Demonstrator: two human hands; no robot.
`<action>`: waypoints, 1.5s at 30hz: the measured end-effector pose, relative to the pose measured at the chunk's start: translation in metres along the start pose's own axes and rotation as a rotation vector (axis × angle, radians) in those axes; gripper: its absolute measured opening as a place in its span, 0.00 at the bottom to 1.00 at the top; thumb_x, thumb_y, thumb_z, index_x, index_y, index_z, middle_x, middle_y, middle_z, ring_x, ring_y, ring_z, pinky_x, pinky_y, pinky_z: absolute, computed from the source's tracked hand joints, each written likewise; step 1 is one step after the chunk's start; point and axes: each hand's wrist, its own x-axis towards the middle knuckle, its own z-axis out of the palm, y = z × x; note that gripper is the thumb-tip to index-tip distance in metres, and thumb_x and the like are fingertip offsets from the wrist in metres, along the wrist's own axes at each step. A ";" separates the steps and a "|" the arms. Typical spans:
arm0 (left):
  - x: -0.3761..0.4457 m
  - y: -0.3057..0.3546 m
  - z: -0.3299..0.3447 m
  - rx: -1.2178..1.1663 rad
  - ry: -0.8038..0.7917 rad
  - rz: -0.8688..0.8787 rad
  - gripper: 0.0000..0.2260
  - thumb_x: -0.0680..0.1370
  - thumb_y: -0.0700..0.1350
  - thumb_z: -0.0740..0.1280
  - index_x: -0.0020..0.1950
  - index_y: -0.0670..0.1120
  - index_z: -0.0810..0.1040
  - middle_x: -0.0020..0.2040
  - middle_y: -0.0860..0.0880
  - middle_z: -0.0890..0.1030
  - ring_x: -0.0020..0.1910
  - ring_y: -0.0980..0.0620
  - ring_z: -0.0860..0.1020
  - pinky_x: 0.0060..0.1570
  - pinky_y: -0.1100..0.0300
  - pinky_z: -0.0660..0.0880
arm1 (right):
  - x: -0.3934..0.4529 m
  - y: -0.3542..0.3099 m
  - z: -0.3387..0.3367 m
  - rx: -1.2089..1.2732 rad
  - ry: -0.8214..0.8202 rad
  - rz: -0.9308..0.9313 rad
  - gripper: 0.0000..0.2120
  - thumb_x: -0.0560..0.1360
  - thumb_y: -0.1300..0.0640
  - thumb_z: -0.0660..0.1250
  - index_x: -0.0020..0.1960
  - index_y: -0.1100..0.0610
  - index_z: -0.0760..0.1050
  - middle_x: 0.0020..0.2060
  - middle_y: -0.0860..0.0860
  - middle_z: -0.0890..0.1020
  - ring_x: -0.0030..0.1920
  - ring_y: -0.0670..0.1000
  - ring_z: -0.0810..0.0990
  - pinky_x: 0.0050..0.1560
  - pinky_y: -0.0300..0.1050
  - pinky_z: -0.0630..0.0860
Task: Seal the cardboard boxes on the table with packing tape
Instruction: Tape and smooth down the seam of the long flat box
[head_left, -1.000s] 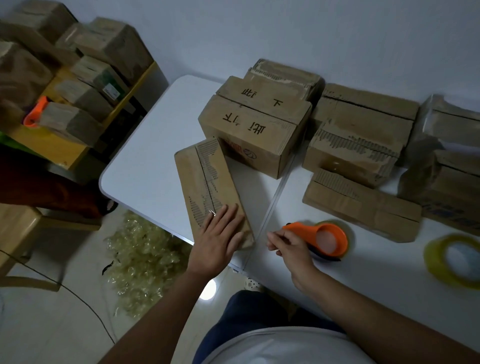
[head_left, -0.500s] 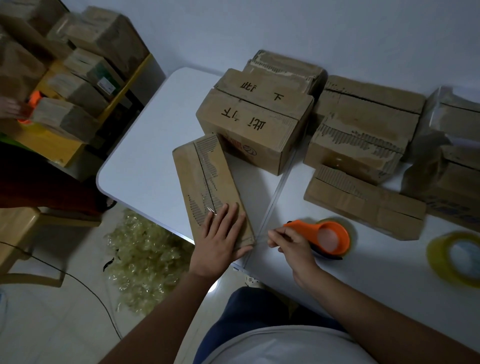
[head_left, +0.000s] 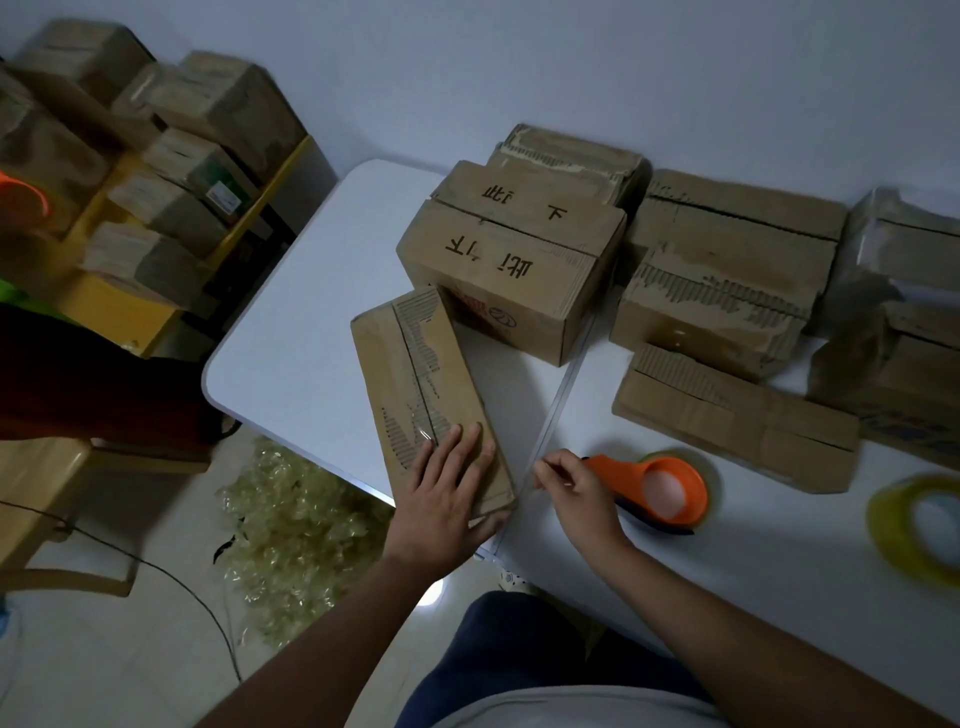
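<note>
A long flat cardboard box (head_left: 415, 374) lies near the front edge of the white table (head_left: 291, 338), its centre seam facing up. My left hand (head_left: 449, 488) presses flat on the box's near end, fingers spread. My right hand (head_left: 574, 486) is closed on the tip of an orange tape dispenser (head_left: 660, 486) that rests on the table just right of the box. A strip of clear tape seems to run from the dispenser toward the box, but it is hard to make out.
Several more cardboard boxes (head_left: 514, 260) crowd the back and right of the table. A yellow tape roll (head_left: 919, 525) lies at the right edge. A heap of crumpled clear tape (head_left: 296, 525) covers the floor. More boxes stack on a yellow shelf (head_left: 130, 312) at left.
My left hand has slid slightly along the box's near end, its fingers closer together. My right hand stays at the dispenser's tip. The view has shifted a little.
</note>
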 end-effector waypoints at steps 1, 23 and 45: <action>0.000 0.000 0.001 0.013 -0.002 0.003 0.36 0.79 0.68 0.55 0.80 0.48 0.56 0.81 0.46 0.55 0.80 0.46 0.51 0.76 0.43 0.53 | 0.000 0.002 0.001 -0.029 -0.004 -0.025 0.07 0.79 0.56 0.65 0.43 0.55 0.76 0.37 0.50 0.81 0.40 0.47 0.79 0.41 0.33 0.72; 0.002 0.000 0.000 0.042 -0.037 0.010 0.36 0.80 0.65 0.56 0.80 0.46 0.52 0.80 0.42 0.55 0.80 0.42 0.51 0.74 0.39 0.58 | 0.030 0.010 0.047 -0.247 -0.057 0.012 0.05 0.82 0.56 0.56 0.50 0.56 0.67 0.46 0.54 0.74 0.45 0.50 0.74 0.38 0.30 0.68; 0.014 -0.007 -0.043 -0.652 -0.023 -0.108 0.30 0.79 0.67 0.53 0.71 0.49 0.72 0.77 0.54 0.62 0.76 0.52 0.60 0.74 0.46 0.60 | -0.016 -0.021 -0.005 -0.536 -0.308 0.005 0.32 0.80 0.62 0.59 0.79 0.53 0.49 0.75 0.54 0.64 0.73 0.51 0.64 0.68 0.42 0.65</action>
